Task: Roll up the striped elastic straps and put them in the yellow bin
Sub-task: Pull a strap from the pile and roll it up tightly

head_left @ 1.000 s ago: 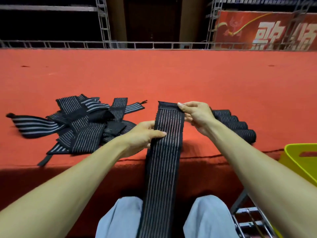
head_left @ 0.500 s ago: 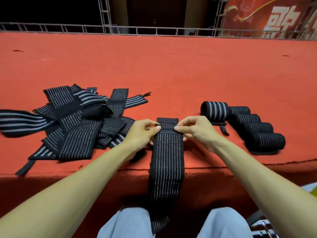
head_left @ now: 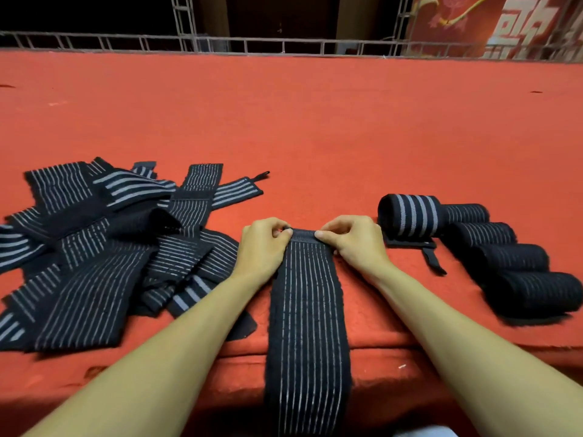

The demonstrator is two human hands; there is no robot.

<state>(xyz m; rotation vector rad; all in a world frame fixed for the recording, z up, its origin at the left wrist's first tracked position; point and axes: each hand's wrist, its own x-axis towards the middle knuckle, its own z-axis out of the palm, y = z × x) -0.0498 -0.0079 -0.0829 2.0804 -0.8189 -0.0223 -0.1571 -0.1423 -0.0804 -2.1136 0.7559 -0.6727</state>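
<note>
The strap [head_left: 307, 298] lay flat, its long axis running from its far end straight toward you and down over the edge of the red carpeted stage [head_left: 315, 121]. That far end was turned into a first tight fold, lying crosswise between your hands. Your left hand [head_left: 263, 247] pinched one corner and your right hand [head_left: 353, 244] the other, each grip clenched on the strap and equally near. The roll would likely travel toward you. The weave looked ribbed and stretchy, black with thin pale lines. Loose straps [head_left: 94, 247] were heaped to the left, with finished rolls [head_left: 504, 257] in a row to the right. The yellow bin was out of view.
</note>
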